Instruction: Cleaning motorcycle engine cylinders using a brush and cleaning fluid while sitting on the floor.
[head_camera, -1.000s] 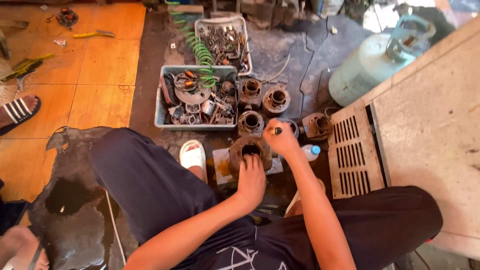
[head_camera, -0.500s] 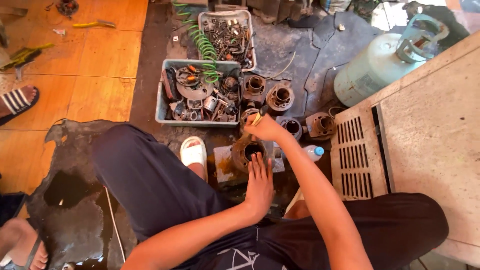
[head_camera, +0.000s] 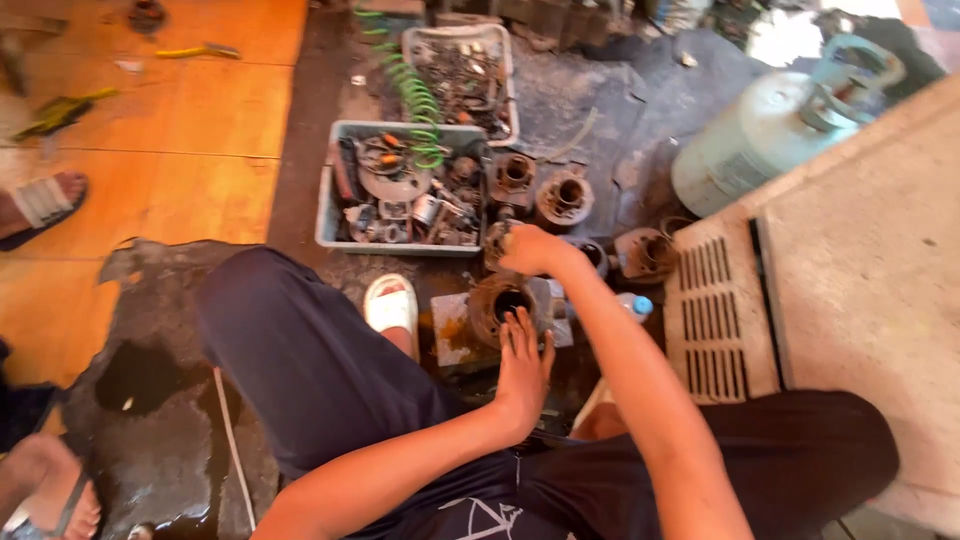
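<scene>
A rusty engine cylinder (head_camera: 497, 300) stands on a stained slab on the floor between my knees. My left hand (head_camera: 522, 365) lies on its near rim with the fingers spread. My right hand (head_camera: 532, 250) is stretched out beyond it, fingers curled over another rusty cylinder (head_camera: 493, 243) beside the grey tray (head_camera: 328, 215). What the curled fingers hold is hidden. Three more rusty cylinders stand nearby (head_camera: 513, 175) (head_camera: 563, 197) (head_camera: 645, 252).
The grey tray is full of metal parts. A white tray (head_camera: 412, 42) of scrap and a green coiled hose (head_camera: 418, 95) lie behind it. To the right are a gas bottle (head_camera: 750, 140) and a metal grate (head_camera: 715, 310). Another person's sandalled foot (head_camera: 40, 205) is at the left.
My right hand has moved left and forward, from the cylinder by my knees to the one beside the grey tray. My left hand has slid to the near rim.
</scene>
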